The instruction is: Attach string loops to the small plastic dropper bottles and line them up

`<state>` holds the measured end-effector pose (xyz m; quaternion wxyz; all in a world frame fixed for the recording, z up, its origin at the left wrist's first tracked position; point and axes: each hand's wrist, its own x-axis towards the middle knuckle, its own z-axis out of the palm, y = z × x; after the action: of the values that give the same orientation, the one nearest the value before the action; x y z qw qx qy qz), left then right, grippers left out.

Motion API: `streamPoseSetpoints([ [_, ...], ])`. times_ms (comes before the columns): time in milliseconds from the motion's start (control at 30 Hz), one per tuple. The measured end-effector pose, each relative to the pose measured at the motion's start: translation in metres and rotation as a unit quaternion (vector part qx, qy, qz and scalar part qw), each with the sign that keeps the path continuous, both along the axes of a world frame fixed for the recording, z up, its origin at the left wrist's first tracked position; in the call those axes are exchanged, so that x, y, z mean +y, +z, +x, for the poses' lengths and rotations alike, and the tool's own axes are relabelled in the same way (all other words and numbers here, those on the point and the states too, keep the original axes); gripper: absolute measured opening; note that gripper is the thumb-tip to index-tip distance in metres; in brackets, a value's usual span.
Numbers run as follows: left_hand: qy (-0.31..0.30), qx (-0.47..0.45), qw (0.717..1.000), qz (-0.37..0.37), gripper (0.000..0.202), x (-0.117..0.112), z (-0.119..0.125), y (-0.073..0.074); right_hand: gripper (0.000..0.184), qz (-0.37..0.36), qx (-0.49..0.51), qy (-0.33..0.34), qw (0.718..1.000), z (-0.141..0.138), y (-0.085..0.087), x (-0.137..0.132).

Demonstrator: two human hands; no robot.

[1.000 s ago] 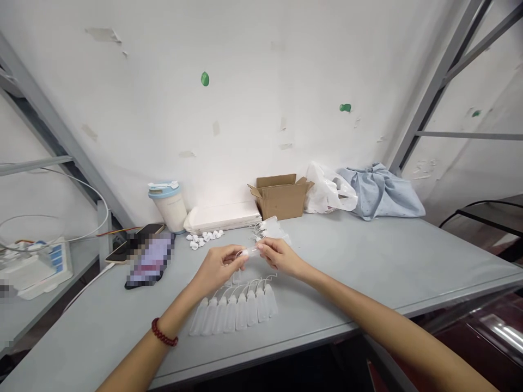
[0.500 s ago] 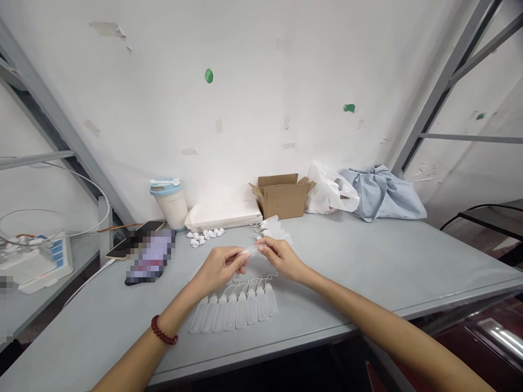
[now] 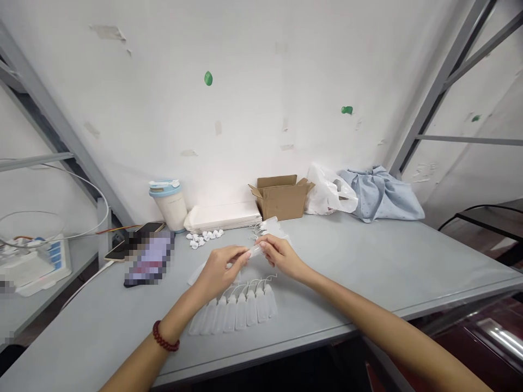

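Between the fingers of my left hand (image 3: 224, 268) and my right hand (image 3: 286, 260) is a small translucent plastic bottle (image 3: 255, 251), held tilted above the table. Each hand pinches one end of it, so only its middle shows. Below the hands lies a row of several similar squeeze bottles (image 3: 241, 313) with thin bent spout tubes pointing away from me. Part of a further clear plastic piece (image 3: 196, 274) shows behind my left wrist. Beyond my right hand lie more bottles with tubes (image 3: 270, 222), partly covered by it. Small white caps (image 3: 202, 238) sit loose at the left.
Along the wall stand a lidded cup (image 3: 170, 209), a stack of white paper-like sheets (image 3: 224, 216), an open cardboard box (image 3: 284, 200), a white plastic bag (image 3: 329, 190) and a blue cloth (image 3: 384, 195). A phone (image 3: 134, 241) and a blurred purple item (image 3: 150, 257) lie left on the grey table (image 3: 368, 267).
The bottle between my hands has turned so that more of its clear body shows. My fingertips have shifted slightly on it. The row of bottles stays in place.
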<state>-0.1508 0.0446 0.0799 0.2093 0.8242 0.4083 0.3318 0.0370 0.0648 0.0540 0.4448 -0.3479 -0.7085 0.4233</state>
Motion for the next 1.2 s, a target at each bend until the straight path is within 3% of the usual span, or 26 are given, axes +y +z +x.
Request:
streamPoseSetpoints([
  [100,0.007,0.011,0.996,-0.084,0.032,0.000,-0.001,0.003,0.032,0.030,-0.025,-0.007,0.999,0.000,0.001,-0.002],
  [200,0.015,0.027,0.995,-0.093,0.036,-0.002,0.000,0.003,0.031,0.044,-0.047,-0.015,0.998,0.000,0.002,-0.005],
  [433,-0.004,0.068,0.995,0.075,0.030,-0.003,0.000,-0.003,0.038,0.015,-0.055,-0.027,0.998,-0.003,0.004,-0.008],
  [633,-0.032,0.079,0.969,0.234,0.015,0.002,-0.004,-0.012,0.044,-0.028,-0.043,-0.019,0.998,-0.004,0.007,-0.011],
  [767,-0.050,0.094,0.961,0.254,0.014,0.003,-0.003,-0.010,0.047,-0.078,-0.016,0.011,0.997,-0.005,0.006,-0.011],
  [900,-0.049,0.093,0.972,0.210,0.013,0.006,-0.006,-0.006,0.047,-0.112,-0.003,0.023,0.993,-0.004,0.005,-0.005],
  [967,-0.018,0.096,0.980,0.171,0.014,0.012,-0.012,-0.007,0.045,-0.076,-0.017,-0.002,0.997,-0.001,0.007,-0.001],
  [1033,0.042,0.107,0.984,0.136,0.020,0.023,-0.023,-0.010,0.041,0.004,-0.042,-0.050,0.998,0.005,0.010,0.004],
  [1133,0.131,0.146,0.975,0.104,0.029,0.042,-0.047,-0.018,0.032,0.126,-0.076,-0.131,0.980,0.017,0.013,0.013],
  [1200,0.176,0.172,0.964,0.097,0.033,0.054,-0.060,-0.024,0.029,0.166,-0.094,-0.176,0.966,0.025,0.012,0.020],
])
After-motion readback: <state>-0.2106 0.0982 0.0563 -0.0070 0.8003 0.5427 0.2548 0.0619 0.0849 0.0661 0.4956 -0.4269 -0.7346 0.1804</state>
